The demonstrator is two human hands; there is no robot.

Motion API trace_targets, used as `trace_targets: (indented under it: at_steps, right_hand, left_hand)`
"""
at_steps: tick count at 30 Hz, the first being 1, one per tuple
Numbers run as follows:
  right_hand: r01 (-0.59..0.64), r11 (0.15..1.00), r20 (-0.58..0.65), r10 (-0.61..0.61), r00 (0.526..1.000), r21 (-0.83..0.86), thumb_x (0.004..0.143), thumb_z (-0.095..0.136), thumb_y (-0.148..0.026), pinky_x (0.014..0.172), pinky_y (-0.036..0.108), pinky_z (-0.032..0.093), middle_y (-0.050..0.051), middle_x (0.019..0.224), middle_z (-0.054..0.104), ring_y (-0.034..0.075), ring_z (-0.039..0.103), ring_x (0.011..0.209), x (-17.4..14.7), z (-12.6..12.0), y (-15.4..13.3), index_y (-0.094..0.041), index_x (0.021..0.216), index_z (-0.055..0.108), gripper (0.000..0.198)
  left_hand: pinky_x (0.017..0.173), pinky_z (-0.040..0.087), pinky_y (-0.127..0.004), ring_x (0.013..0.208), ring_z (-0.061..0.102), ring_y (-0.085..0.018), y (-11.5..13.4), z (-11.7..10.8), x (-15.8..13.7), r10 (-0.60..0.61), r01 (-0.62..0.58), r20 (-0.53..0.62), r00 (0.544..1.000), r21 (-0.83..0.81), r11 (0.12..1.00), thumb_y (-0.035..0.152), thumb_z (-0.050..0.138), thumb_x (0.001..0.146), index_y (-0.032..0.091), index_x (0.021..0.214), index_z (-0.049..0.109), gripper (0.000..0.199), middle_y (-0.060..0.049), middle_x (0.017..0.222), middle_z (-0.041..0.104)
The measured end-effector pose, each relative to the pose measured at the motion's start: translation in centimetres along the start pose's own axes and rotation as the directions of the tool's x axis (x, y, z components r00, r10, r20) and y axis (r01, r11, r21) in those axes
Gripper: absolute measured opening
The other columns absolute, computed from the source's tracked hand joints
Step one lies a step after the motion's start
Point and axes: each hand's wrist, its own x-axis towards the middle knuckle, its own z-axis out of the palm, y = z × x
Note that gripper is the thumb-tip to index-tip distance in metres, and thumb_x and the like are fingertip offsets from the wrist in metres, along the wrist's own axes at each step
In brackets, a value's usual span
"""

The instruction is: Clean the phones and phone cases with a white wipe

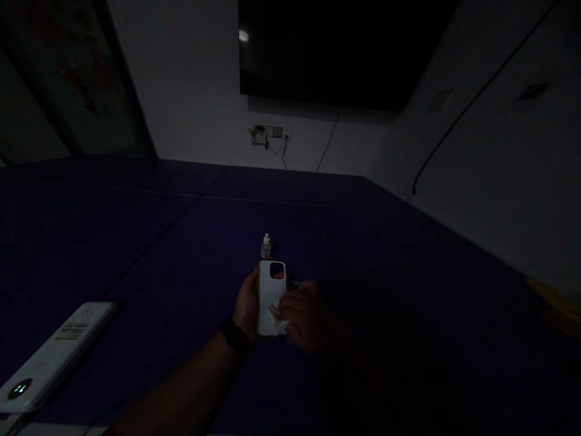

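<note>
A phone case [269,293] with a pale back and a camera cut-out at its top is held up in front of me. Reddish skin tone shows through the cut-out. My left hand [246,303], with a dark watch on its wrist, is closed round the case's left edge. Pressed on the lower right of the case is a crumpled white tissue [275,315], pinched in the fingers of my right hand [303,318]. Just beyond the case stands a small clear bottle [266,247] with a white dropper-like cap. Something clear, too dim to name, lies behind my right hand.
The room is dark. A white power bank [59,351] with a lit display and a cable lies at the left on the purple surface [172,266]. A wall-mounted screen [336,54] hangs above sockets with a power strip [259,139] and cords.
</note>
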Motion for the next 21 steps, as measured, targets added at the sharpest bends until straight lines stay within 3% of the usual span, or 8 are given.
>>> trace_targets:
  at_steps: [3,7,15,21]
  right_hand:
    - [0.021,0.999,-0.065,-0.018,0.998,0.049,0.082,0.057,-0.009,0.092,0.039,0.029,0.004,0.107,0.074,0.018,0.064,0.101,0.1,0.5,-0.2,-0.020,0.098,0.068,0.023]
    - [-0.095,0.995,-0.137,0.094,0.986,-0.001,0.078,0.054,-0.005,0.093,0.039,0.030,0.005,0.113,0.073,0.020,0.065,0.105,-0.1,0.5,0.4,-0.020,0.105,0.068,0.035]
    - [0.065,0.994,-0.096,-0.056,0.994,0.083,0.080,0.055,-0.013,0.087,0.041,0.033,0.005,0.101,0.077,0.020,0.067,0.094,-0.5,-0.2,-0.2,-0.020,0.097,0.068,0.023]
    - [0.052,0.996,-0.080,-0.046,0.996,0.079,0.082,0.051,-0.007,0.096,0.042,0.036,0.008,0.126,0.071,0.022,0.063,0.118,0.3,0.3,-2.0,-0.019,0.124,0.064,0.045]
  left_hand:
    - [0.066,0.048,-0.029,0.065,0.062,-0.019,0.1,-0.3,0.1,-0.006,0.006,-0.008,1.000,0.001,1.000,0.050,0.057,0.092,0.011,0.091,0.071,0.041,-0.008,0.075,0.069]
    - [0.065,0.048,-0.028,0.063,0.062,-0.018,0.0,-0.3,0.2,-0.004,0.004,-0.014,1.000,0.000,1.000,0.048,0.055,0.094,0.011,0.090,0.072,0.040,-0.007,0.075,0.070]
    - [0.074,0.052,-0.033,0.074,0.068,-0.022,0.5,-0.2,0.0,0.032,-0.032,-0.033,0.999,-0.002,0.999,0.048,0.051,0.096,0.012,0.100,0.072,0.042,-0.010,0.087,0.074]
    - [0.066,0.052,-0.030,0.066,0.067,-0.020,0.9,-0.9,0.3,-0.003,0.003,-0.048,0.999,-0.007,1.000,0.051,0.052,0.094,0.011,0.095,0.073,0.045,-0.010,0.080,0.073]
